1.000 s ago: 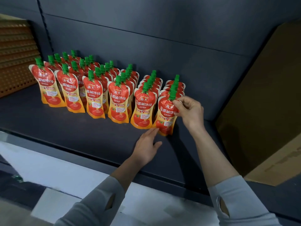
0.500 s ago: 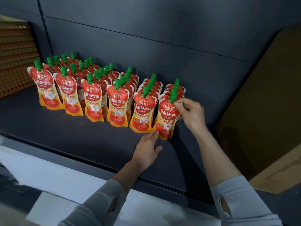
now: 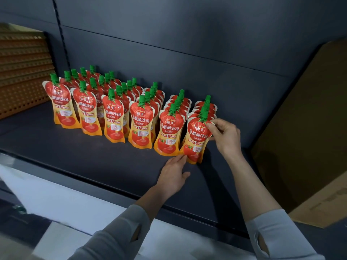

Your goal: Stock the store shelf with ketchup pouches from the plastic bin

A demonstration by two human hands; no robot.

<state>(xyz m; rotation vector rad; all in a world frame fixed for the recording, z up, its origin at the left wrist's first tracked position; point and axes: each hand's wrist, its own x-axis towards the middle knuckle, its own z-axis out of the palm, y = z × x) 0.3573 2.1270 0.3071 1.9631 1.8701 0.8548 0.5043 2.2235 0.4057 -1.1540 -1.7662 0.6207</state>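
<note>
At centre right, the front ketchup pouch (image 3: pixel 195 139) of the rightmost row is being pinched at its upper right edge by the right hand (image 3: pixel 225 137). Its bottom edge is being touched by the left hand (image 3: pixel 173 175), fingers straight. Open shelf (image 3: pixel 93 158) is being seen between it and the cardboard panel (image 3: pixel 304 128) at right.
</note>
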